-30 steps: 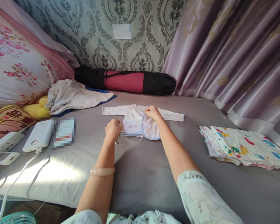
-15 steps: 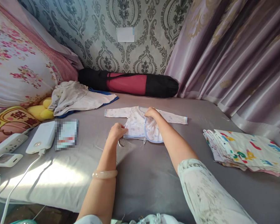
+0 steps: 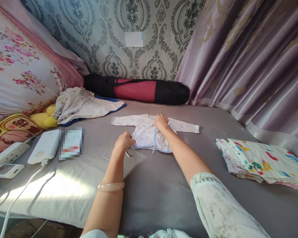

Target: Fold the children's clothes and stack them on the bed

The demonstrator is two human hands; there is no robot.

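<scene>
My left hand (image 3: 124, 141) had uncurled, fingers together, flat on the hem of the shirt (image 3: 144, 132); my right hand (image 3: 161, 121) still pressed the collar, its grip unclear.

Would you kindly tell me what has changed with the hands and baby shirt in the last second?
The left hand, fisted at the lower hem of the baby shirt, has loosened and edged toward the hem corner. The right hand stayed pressed near the collar. The shirt still lies spread, and the folded cloth stack has not moved.

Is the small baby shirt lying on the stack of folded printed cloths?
No, the baby shirt lies on the grey sheet, apart from the stack.
</scene>
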